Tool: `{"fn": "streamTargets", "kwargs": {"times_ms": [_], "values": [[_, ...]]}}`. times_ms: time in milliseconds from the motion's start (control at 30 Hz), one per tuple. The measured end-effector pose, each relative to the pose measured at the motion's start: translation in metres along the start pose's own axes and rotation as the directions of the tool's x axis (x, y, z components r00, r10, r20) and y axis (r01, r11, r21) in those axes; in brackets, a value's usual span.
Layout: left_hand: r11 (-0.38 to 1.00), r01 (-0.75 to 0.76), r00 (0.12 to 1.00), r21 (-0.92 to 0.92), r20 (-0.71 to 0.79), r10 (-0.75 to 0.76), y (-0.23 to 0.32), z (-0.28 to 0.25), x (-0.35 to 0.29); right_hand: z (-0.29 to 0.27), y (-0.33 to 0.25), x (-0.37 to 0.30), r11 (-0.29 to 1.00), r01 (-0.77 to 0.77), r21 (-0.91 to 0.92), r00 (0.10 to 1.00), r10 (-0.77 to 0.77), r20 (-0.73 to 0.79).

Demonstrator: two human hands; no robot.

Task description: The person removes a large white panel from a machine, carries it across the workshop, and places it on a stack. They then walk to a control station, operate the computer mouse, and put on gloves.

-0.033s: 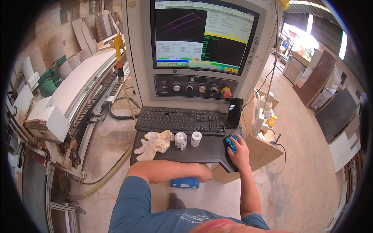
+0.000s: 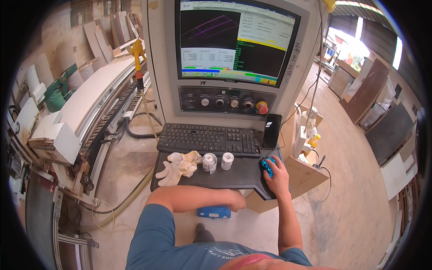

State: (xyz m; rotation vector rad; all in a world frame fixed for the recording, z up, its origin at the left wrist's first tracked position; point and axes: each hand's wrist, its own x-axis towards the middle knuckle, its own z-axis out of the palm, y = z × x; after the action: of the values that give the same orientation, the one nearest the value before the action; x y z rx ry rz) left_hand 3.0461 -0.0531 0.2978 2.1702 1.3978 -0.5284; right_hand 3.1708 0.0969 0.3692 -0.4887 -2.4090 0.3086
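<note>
Clock directions are taken from the mouse, with 12 at the top of the view. The cabinet (image 2: 163, 92) fills the space from 11 to 12 o'clock, and set into it is the screen (image 2: 238, 42), switched on. As far as the work shows, a figure in purple lines is already drawn there, with green text beside it and a yellow bar above that text; the small print is too blurred to tell what is finished and what is left. Below the screen, at 11 o'clock, is the panel (image 2: 225, 100) of knobs.

The black shelf (image 2: 236, 179) juts out under it, bearing the keyboard (image 2: 198, 138) at 10 o'clock, with neither hand on it. The gloves (image 2: 177, 167) lie in a heap at 9 o'clock, off the hands, and the phone (image 2: 271, 131) leans upright at 12.

The right hand (image 2: 277, 174) lies over the mouse, fingers bent and thumb along the near side, gripping it lightly. The left hand (image 2: 236, 200), between 7 and 8 o'clock, hangs by the shelf's near edge, loosely curled; whether it holds anything cannot be told, as its palm is hidden.

Two white rolls (image 2: 227, 161) stand at 9 o'clock, between gloves and mouse. The blue mouse (image 2: 267, 167) sits at the shelf's right end, beneath the right hand.
</note>
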Motion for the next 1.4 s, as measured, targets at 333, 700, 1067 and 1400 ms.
{"fn": "streamTargets", "kwargs": {"times_ms": [333,700,1067,1400], "values": [[1.0,-0.027,0.999,0.004,-0.033,0.027,-0.007,0.01,0.01,0.001,0.0,0.0,1.0,-0.007,-0.003,1.0,0.007,-0.002],[0.996,-0.078,0.997,0.049,0.005,0.078,-0.006,0.012,0.014,0.002,-0.001,0.001,0.999,-0.033,0.004,0.999,0.033,0.022],[0.991,-0.127,0.99,-0.042,-0.071,0.124,-0.001,0.015,0.021,-0.001,-0.006,0.004,0.999,-0.05,0.002,0.998,0.05,0.039],[0.945,-0.285,0.958,-0.158,-0.082,0.275,0.008,0.0,0.016,-0.002,-0.009,0.005,1.0,-0.03,-0.004,0.999,0.03,0.018]]}}
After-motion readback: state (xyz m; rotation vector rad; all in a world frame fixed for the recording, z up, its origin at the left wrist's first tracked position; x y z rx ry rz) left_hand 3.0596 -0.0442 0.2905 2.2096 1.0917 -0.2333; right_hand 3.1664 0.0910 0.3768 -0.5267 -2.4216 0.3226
